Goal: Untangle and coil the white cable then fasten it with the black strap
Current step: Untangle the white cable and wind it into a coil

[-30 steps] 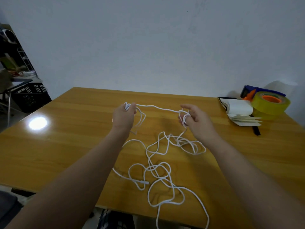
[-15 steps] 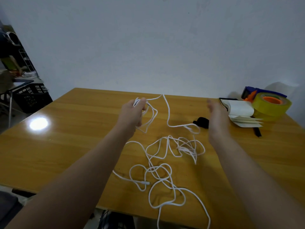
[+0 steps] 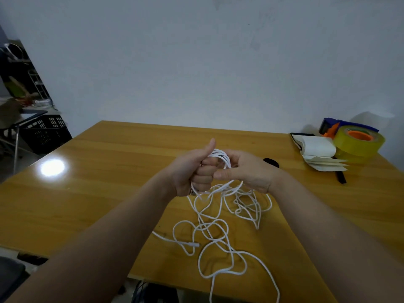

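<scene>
The white cable (image 3: 215,237) lies in loose tangled loops on the wooden table (image 3: 98,193), one end trailing over the near edge. My left hand (image 3: 192,171) is a fist around a few coiled turns of it, thumb up. My right hand (image 3: 247,171) presses against the left, fingers curled over the same turns where they arch between both hands. A plug end rests on the table at the lower middle. The black strap (image 3: 272,162) lies on the table just behind my right hand, partly hidden by it.
At the far right of the table sit an open notebook (image 3: 317,147), a yellow tape roll (image 3: 358,143) with a blue-orange dispenser behind it, and a black pen (image 3: 341,177). A black crate (image 3: 46,132) stands on the floor to the left. A white wall rises behind.
My right hand has swung back from the right side to meet my left hand. The loop that hung in the air is now gathered into the coil held between both hands.
</scene>
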A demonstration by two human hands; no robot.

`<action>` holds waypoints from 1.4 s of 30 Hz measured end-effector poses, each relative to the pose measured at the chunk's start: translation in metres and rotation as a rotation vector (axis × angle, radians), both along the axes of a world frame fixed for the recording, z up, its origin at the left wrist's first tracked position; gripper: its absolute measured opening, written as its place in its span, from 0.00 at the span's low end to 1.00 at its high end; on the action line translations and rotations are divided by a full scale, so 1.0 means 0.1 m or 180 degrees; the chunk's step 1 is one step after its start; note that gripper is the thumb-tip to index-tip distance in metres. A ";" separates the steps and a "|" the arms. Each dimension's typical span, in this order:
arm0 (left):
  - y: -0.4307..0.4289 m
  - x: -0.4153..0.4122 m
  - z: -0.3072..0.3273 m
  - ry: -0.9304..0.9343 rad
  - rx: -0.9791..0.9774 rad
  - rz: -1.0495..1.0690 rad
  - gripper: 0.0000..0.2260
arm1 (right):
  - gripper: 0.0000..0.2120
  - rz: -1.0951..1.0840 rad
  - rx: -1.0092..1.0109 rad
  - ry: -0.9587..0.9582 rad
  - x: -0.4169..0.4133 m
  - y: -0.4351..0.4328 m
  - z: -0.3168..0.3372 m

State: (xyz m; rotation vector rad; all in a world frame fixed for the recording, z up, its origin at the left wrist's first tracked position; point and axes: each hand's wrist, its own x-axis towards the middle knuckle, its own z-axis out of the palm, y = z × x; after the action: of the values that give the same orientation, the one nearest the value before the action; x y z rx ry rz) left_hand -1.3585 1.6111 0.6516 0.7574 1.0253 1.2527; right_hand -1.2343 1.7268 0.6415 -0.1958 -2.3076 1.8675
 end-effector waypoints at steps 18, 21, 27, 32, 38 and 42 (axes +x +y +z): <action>0.16 -0.09 0.09 0.0367 0.0214 0.1010 0.17 | 0.07 -0.1454 -0.0672 0.0846 -0.05 -0.07 -0.16; 0.11 0.00 0.21 0.0097 -0.0048 0.0389 0.21 | 0.08 -0.1606 0.0130 0.0793 -0.05 0.00 -0.16; 0.20 0.16 0.13 -0.0306 -0.0043 0.0717 0.25 | 0.06 -0.1488 0.0702 0.0640 -0.02 0.07 -0.13; 0.23 0.11 0.04 -0.0494 0.0180 0.1579 0.21 | 0.09 -0.1061 -0.0339 0.0624 -0.02 0.12 -0.21; 0.07 0.00 0.01 -0.0268 0.0158 0.0817 0.29 | 0.11 -0.1668 -0.0913 0.0677 0.03 0.23 -0.22; 0.05 0.02 -0.02 -0.0645 0.0242 0.0235 0.20 | 0.13 -0.2149 -0.0810 0.0480 -0.05 0.24 -0.18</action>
State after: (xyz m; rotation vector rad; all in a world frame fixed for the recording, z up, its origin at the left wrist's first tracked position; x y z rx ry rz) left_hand -1.3561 1.6160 0.6495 0.6402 0.8509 1.4081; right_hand -1.2392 1.7510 0.6236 -0.7326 -1.6075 1.7162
